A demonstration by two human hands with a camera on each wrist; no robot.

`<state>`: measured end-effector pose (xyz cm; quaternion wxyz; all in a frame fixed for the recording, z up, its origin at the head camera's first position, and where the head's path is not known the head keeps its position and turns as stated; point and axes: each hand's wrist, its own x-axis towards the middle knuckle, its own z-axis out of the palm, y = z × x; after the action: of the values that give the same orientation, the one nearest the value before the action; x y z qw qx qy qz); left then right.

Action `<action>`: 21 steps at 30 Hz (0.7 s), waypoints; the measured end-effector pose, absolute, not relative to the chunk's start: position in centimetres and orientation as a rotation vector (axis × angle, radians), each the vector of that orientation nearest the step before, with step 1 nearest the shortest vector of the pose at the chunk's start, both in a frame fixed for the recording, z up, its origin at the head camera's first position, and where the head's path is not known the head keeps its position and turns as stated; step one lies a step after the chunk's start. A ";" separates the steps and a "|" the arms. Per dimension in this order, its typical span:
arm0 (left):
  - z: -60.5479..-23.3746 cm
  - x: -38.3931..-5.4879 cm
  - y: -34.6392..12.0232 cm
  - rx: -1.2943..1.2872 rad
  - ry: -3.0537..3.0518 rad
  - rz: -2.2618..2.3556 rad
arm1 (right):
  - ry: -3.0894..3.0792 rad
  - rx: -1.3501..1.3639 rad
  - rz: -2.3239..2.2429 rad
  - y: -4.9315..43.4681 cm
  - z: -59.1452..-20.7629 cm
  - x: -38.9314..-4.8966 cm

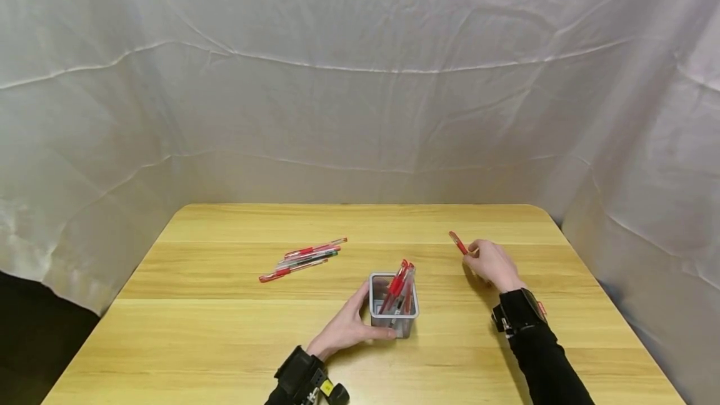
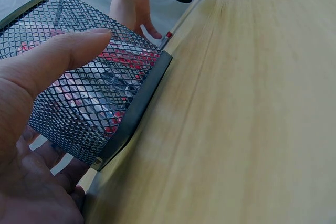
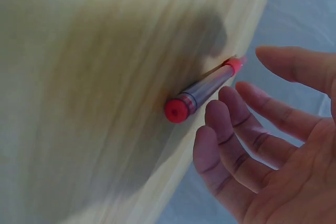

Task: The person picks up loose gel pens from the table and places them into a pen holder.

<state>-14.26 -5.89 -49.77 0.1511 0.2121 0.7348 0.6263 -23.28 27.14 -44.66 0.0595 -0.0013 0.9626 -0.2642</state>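
Observation:
My left hand [image 1: 350, 325] grips a mesh pen holder [image 1: 405, 328]. In the left wrist view the thumb [image 2: 79, 51] lies along the mesh wall [image 2: 79, 100], and the other fingers are on another side. Several red-capped pens [image 1: 398, 286] lean inside the holder. Over to the right, my right hand [image 1: 495, 265] is beside a single red pen [image 1: 458, 242] lying on the table. The right wrist view has that pen [image 3: 207, 90] resting on the wood, its red end toward the camera. Loosely bent fingers [image 3: 226, 124] are close beside it, the thumb held apart.
Left of the holder, several pens [image 1: 306, 258] lie in a loose bunch, mostly red, one with green. The wooden table [image 1: 225, 330] has rounded far corners. Pale cloth [image 1: 360, 111] hangs behind and at both sides.

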 end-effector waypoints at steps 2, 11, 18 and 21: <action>-49.8 -14.3 -5.9 0.605 2.108 1.799 | 2.903 0.014 -0.754 27.1 -44.8 -23.7; -50.0 -14.4 -5.9 0.620 2.109 1.793 | 2.924 0.063 -0.592 26.8 -45.1 -24.6; -50.0 -14.4 -5.9 0.625 2.112 1.795 | 2.928 0.070 -0.568 26.7 -45.3 -24.9; -50.0 -14.4 -5.9 0.623 2.115 1.793 | 2.928 0.064 -0.555 26.7 -45.3 -25.0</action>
<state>-14.42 -5.92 -49.97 0.1493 0.2168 0.7360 0.6237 -24.99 26.68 -45.27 0.0804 0.0214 0.9791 -0.1855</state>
